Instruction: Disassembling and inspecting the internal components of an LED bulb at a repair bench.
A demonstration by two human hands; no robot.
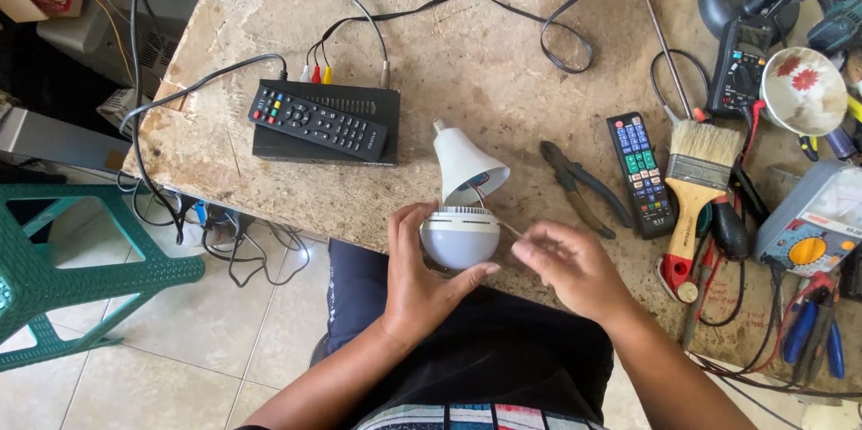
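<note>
the white plastic led bulb dome with its ribbed collar [460,234] sits at the near edge of the workbench, right in front of the person, and it is already parted from the white cone-shaped bulb housing with the metal screw tip [463,163], which lies on the bench just behind it. thin wires [480,199] run between the two halves, so the bulb is opened but not fully apart; what is inside the dome is hidden from this view. i judge the opening step done and the work on the inside parts not yet done.

the dome's rounded end faces toward the person and down, its collar toward the housing. the housing's long axis runs away from the person, narrow screw tip pointing to the far left, wide mouth toward the dome.

the left hand [422,282] cups the dome from the left and below, fingers curled on its side and thumb stretched under it. the right hand [570,264] is just right of the dome, fingertips pinched together on something thin, perhaps a wire; i cannot tell for sure.

further out lie grey pliers [584,183], a black remote control [641,174], a wooden paintbrush [696,180], and to the left a black set-top box [328,129] with another remote [316,120] on it. the mottled beige workbench [476,62] carries them all.
</note>
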